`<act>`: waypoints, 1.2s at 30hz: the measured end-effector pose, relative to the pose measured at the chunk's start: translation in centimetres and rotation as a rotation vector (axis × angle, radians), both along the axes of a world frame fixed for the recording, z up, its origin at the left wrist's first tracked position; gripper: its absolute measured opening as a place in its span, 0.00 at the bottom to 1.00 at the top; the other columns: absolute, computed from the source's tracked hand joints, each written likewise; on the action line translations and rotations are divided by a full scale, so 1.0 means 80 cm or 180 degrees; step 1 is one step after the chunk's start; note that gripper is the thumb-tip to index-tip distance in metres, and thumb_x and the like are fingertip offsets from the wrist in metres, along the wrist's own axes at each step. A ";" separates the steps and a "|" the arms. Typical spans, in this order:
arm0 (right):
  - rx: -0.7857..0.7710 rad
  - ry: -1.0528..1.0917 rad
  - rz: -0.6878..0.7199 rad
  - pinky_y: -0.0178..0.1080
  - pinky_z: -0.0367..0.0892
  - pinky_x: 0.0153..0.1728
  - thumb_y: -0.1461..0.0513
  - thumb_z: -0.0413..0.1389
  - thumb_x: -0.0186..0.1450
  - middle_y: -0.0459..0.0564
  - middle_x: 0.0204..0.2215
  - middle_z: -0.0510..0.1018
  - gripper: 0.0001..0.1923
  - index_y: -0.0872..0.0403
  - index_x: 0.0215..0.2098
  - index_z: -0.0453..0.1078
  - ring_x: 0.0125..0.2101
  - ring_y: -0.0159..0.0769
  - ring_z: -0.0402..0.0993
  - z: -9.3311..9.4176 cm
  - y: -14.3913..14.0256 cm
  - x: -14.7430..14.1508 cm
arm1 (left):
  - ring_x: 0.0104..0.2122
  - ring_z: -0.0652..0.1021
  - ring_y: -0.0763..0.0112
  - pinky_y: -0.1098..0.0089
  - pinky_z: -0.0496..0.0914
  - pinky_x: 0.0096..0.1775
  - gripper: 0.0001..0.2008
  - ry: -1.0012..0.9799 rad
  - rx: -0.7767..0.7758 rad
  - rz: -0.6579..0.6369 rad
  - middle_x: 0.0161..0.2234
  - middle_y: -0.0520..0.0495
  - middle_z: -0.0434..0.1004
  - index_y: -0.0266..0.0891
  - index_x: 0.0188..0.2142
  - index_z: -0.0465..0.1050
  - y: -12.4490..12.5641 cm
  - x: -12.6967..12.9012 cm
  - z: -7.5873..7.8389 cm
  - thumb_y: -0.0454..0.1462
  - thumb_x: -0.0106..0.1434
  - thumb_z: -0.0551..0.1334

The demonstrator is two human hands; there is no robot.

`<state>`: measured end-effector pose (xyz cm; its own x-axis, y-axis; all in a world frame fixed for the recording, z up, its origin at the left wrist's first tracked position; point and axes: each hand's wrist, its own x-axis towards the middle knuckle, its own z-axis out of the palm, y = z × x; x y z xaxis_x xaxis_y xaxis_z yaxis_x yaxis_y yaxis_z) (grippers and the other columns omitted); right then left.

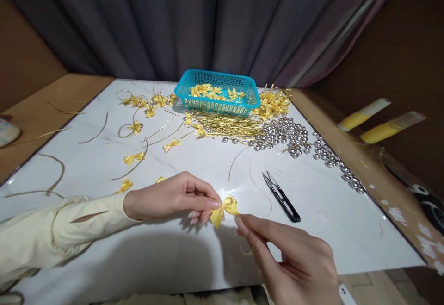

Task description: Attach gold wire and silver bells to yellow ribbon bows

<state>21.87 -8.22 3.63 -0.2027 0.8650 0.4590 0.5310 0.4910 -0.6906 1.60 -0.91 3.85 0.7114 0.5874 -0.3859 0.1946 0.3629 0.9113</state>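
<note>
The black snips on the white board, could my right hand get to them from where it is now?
Probably yes. The black snips lie just beyond the right hand with only bare white board between. That hand would first have to release the yellow bow it pinches together with the left hand.

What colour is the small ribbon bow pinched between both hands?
Yellow satin ribbon bow, clearest in the head view, held by left hand and right hand.

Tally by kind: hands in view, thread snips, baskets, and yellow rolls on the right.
Hands: 2, left hand and right hand, both pinching a yellow ribbon bow
Thread snips: 1
Blue basket: 1
Yellow rolls: 2
Total: 6
</note>
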 end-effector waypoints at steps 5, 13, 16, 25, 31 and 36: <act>0.0153 -0.0101 -0.0006 0.28 0.71 0.25 0.72 0.54 0.60 0.47 0.28 0.81 0.10 0.55 0.37 0.72 0.25 0.31 0.77 -0.006 -0.003 0.000 | 0.21 0.66 0.79 0.77 0.62 0.25 0.11 0.0249 0.0499 -0.0008 0.21 0.53 0.70 0.33 0.30 0.73 -0.005 0.001 0.004 0.39 0.64 0.58; 0.0572 -0.0128 -0.0151 0.28 0.73 0.32 0.75 0.52 0.59 0.49 0.31 0.80 0.16 0.57 0.43 0.69 0.29 0.29 0.77 -0.026 -0.011 -0.011 | 0.25 0.72 0.78 0.78 0.65 0.33 0.12 0.0581 0.2664 0.0155 0.24 0.51 0.73 0.34 0.28 0.72 -0.022 0.001 0.006 0.32 0.66 0.53; 0.0770 -0.0086 -0.0254 0.29 0.74 0.33 0.76 0.52 0.59 0.51 0.34 0.80 0.18 0.58 0.45 0.70 0.32 0.31 0.78 -0.034 -0.010 -0.015 | 0.25 0.72 0.78 0.78 0.64 0.32 0.12 0.0712 0.3108 0.0184 0.24 0.52 0.72 0.34 0.29 0.71 -0.027 0.000 0.004 0.30 0.66 0.53; 0.1231 0.0019 -0.0253 0.30 0.74 0.26 0.73 0.51 0.59 0.52 0.32 0.80 0.18 0.59 0.47 0.70 0.27 0.32 0.77 -0.051 -0.002 -0.022 | 0.33 0.76 0.73 0.77 0.68 0.37 0.09 0.0888 0.4140 0.0276 0.33 0.47 0.78 0.33 0.38 0.71 -0.035 0.002 -0.005 0.30 0.67 0.52; 0.1041 -0.0034 -0.0287 0.31 0.73 0.24 0.73 0.50 0.61 0.51 0.30 0.80 0.16 0.57 0.46 0.69 0.26 0.32 0.77 -0.046 -0.004 -0.023 | 0.34 0.76 0.70 0.73 0.69 0.41 0.11 0.0880 0.4648 0.0263 0.34 0.44 0.78 0.32 0.40 0.72 -0.037 0.001 -0.011 0.30 0.67 0.51; 0.0865 -0.0013 -0.0225 0.32 0.74 0.31 0.75 0.50 0.60 0.51 0.36 0.80 0.20 0.56 0.47 0.69 0.32 0.34 0.78 -0.038 -0.004 -0.022 | 0.30 0.75 0.74 0.76 0.69 0.34 0.10 0.0862 0.2936 0.0412 0.30 0.49 0.76 0.36 0.37 0.74 -0.032 0.003 0.001 0.34 0.67 0.53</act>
